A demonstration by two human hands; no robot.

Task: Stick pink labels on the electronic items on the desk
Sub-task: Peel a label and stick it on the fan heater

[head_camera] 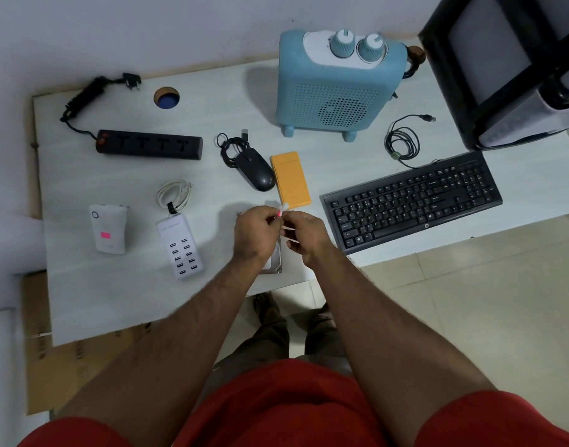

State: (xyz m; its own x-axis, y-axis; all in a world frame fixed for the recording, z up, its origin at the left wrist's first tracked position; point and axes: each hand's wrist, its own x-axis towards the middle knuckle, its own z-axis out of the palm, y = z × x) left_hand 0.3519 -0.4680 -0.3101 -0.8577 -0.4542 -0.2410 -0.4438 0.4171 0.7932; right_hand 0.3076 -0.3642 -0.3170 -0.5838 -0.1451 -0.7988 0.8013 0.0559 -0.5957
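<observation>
Pink label [279,214] is sitting pinched between the two hands, above the near-middle of the desk [83,301], just near of the yellow box [291,179]. Left hand [256,235] and right hand [304,235] are both pressing fingertips together on it and on a whitish strip (backing paper, probably), so I'm reading this as peeling. One label is already sitting on the small white device [109,229] at the near left. White USB hub [180,245], black mouse [256,169], power strip [149,144], blue heater [336,82] and keyboard [412,198] are showing no pink yet. Risks: the label is tiny, so it could be curling back and sticking to a fingertip or to itself while coming off the backing; it could also be dropping onto the flat silver item [274,264] lying half hidden under the wrists. Heater's perforated grille is looking like a poor surface for adhesive. Readable writing: an "hp" logo on the keyboard's near edge; the hub is carrying a line of print too small to make out.
</observation>
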